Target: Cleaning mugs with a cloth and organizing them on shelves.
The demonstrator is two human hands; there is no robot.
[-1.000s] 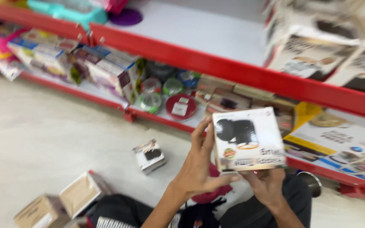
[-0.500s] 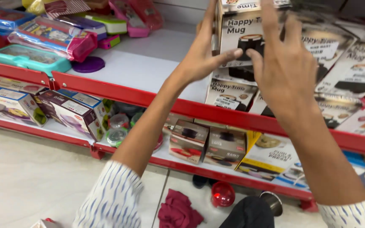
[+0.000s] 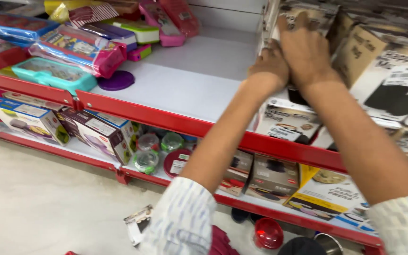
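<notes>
Both hands reach up to the white shelf (image 3: 185, 89) with its red front edge, at about one o'clock in the head view. The left hand (image 3: 269, 67) lies flat against the front of a boxed mug (image 3: 286, 111), a pale carton with a dark mug pictured on it, which stands on the shelf at the left end of a row of like cartons. The right hand (image 3: 308, 47) overlaps the left from the right and above, fingers spread and pressed on the same carton's upper part. Neither grip is clenched: both are released, palms and fingers pushing flat on the carton's face, and I cannot tell whether any finger hooks round an edge.

To the right, at two to three o'clock, more mug cartons (image 3: 397, 80) lean against one another, one tilted. At ten o'clock lie a teal lunch box (image 3: 53, 75), a pink wrapped set (image 3: 79, 49) and a purple round lid (image 3: 115, 80). On the lower shelf (image 3: 86, 148), at seven to eight o'clock, stand boxed containers (image 3: 95, 132) and round glass jars with green lids (image 3: 159, 144). A small carton (image 3: 138, 222) lies on the floor (image 3: 38, 203) near six o'clock.
</notes>
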